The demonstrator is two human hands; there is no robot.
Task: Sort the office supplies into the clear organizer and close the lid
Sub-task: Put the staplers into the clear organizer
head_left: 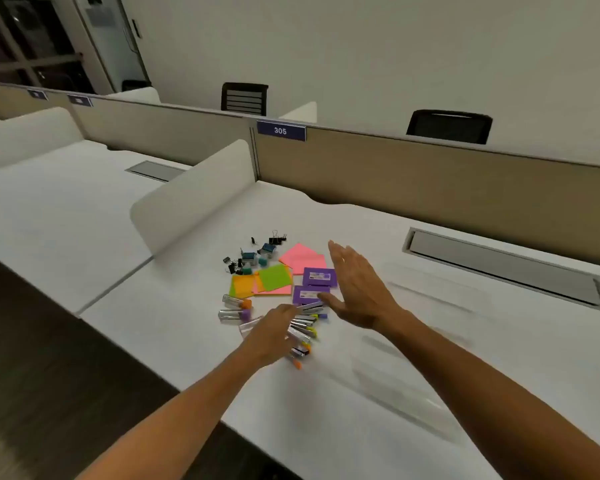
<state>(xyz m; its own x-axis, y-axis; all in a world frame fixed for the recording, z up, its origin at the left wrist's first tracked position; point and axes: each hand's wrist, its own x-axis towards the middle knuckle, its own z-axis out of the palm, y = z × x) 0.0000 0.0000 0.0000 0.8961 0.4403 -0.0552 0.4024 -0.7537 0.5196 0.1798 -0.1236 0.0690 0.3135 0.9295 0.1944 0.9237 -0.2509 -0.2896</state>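
Forearms come first, both bare, reaching from the bottom edge over the white desk top [187,327]. To the right of them I see the clear plastic organizer [413,344], lying flat on the desk. It is so transparent and blurred that I can only make out faint edges. I cannot tell its compartments, or whether anything lies inside, or how the lid stands.

My left hand [274,336] rests palm down on a heap of small clear tubes with yellow, orange and purple caps [307,329]. Its fingers are bent over the tubes, but I cannot tell if they clamp one. Two more clear tubes [234,308] lie just to the left of it, apart from the heap.

My right hand [357,292] is held above the desk with the fingers straight and together, the thumb spread out, holding nothing. Just beside it lie two purple rectangular packets with white labels [314,285].

Farther on, square sticky note pads in orange, green and pink [274,277] overlap each other. Behind them sit black binder clips and small teal and grey pieces [257,256], scattered near the white rounded divider panel [194,199].

At the back stands a beige partition wall with a blue plate marked 305 [280,130].
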